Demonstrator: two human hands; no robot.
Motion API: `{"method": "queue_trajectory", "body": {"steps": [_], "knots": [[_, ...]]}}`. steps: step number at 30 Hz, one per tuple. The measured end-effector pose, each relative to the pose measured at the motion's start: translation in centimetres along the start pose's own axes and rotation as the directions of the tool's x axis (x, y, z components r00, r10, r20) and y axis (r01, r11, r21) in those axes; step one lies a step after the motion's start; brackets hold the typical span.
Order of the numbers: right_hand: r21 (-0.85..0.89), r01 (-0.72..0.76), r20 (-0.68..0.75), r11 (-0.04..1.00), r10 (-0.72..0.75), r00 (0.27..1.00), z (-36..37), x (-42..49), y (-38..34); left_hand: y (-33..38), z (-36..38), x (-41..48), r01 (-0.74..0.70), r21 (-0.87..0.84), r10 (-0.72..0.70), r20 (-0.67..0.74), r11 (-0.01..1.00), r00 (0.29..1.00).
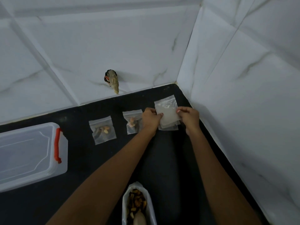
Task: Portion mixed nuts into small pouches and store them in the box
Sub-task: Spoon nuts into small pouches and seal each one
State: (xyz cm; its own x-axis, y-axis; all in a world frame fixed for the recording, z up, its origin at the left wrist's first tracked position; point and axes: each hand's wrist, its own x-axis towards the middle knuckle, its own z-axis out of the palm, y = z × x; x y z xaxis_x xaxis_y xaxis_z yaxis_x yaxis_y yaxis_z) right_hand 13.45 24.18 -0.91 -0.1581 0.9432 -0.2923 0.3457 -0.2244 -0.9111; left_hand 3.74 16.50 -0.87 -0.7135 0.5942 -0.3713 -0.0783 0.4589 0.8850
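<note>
While the left hand [151,118] and right hand [189,116] each pinch a side edge of a stack of empty pouches [167,111] at 1 o'clock, the stack's long axis runs 12 to 6, with the zip edges toward the wall. Two filled pouches [102,130] [132,121] lie flat at 11 and 12. One lidded box [24,153] sits at 10 and one open bag of mixed nuts [137,203] at 6, on the dark counter [90,159]. The number of pouches in the stack is unclear.
</note>
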Motion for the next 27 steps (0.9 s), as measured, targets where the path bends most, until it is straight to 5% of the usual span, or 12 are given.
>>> {"method": "queue_trajectory", "body": {"steps": [13,21,27], "knots": [[0.26,-0.17,0.196,0.951,0.121,0.973,-3.0,-14.5,-0.4,-2.0,-7.5,-11.3,0.071,-0.316,-0.026,0.144,0.946,0.989],[0.236,-0.289,0.366,0.928,0.191,0.911,-4.0,-23.4,2.1,-5.5,-14.2,-19.7,0.057,-0.146,-0.026,0.205,0.988,0.978],[0.032,-0.007,0.457,0.999,-0.009,0.89,-4.7,-27.7,2.9,-7.4,-17.4,-23.6,-0.094,0.122,0.059,0.267,0.988,0.962]]}}
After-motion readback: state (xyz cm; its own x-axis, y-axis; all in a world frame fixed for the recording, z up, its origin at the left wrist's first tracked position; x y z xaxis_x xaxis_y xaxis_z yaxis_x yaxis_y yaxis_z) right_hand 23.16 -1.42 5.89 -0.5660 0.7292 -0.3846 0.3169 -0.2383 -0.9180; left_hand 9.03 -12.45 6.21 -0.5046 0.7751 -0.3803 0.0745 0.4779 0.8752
